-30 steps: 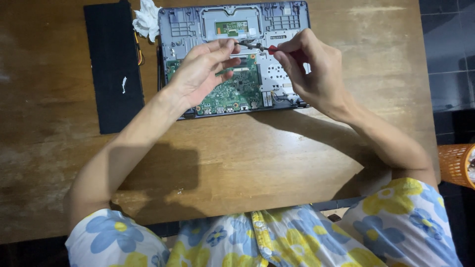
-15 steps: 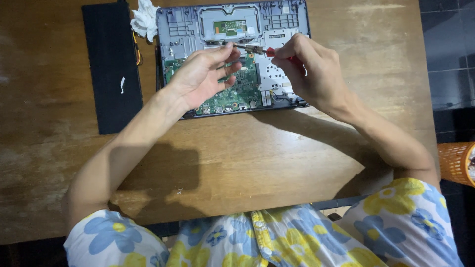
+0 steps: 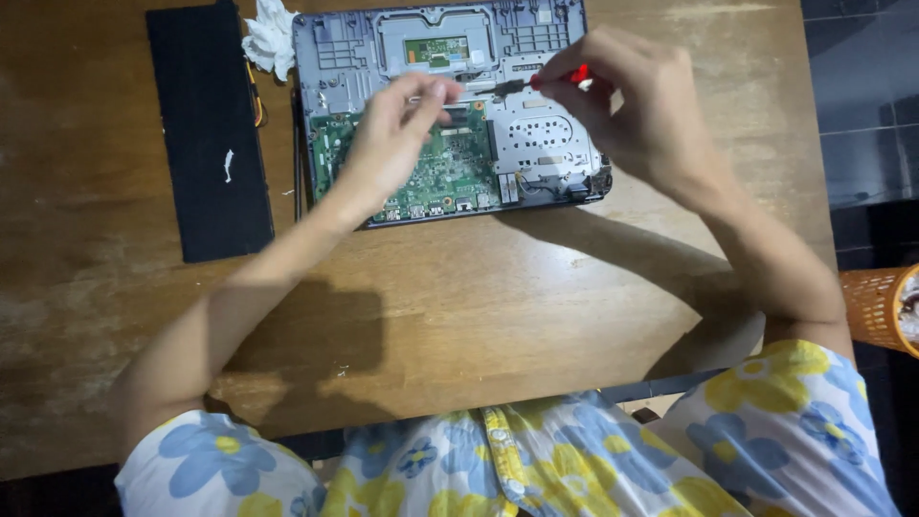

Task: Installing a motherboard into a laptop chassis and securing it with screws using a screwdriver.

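Fingers (image 3: 421, 96) of the left hand (image 3: 388, 144) are lying loosely spread, holding nothing, their tips pressing down on the opened laptop (image 3: 445, 105) just beside the screwdriver's tip. Fingers (image 3: 574, 67) of the right hand (image 3: 637, 110) are pinching narrowly around the red handle of a screwdriver (image 3: 536, 83), whose dark shaft is pointing across toward the left fingertips and meeting the laptop's insides close to them; whether the tip is sitting in a screw is too small to tell.

Under the left palm the green board (image 3: 450, 172) is lying exposed inside the laptop, and below the right fingers a silver metal plate (image 3: 541, 139) is covering that side of the case. Beyond both sets of fingertips, the grey frame is showing a small green panel (image 3: 437, 50) at its middle.

Well out past the left hand, a flat black slab (image 3: 211, 134) is lying on the wooden table (image 3: 479, 306), and a crumpled white tissue (image 3: 271, 36) is sitting between that slab and the laptop's far corner. Far off behind the right wrist, at the picture's edge, an orange basket (image 3: 881, 306) is standing apart from the table.
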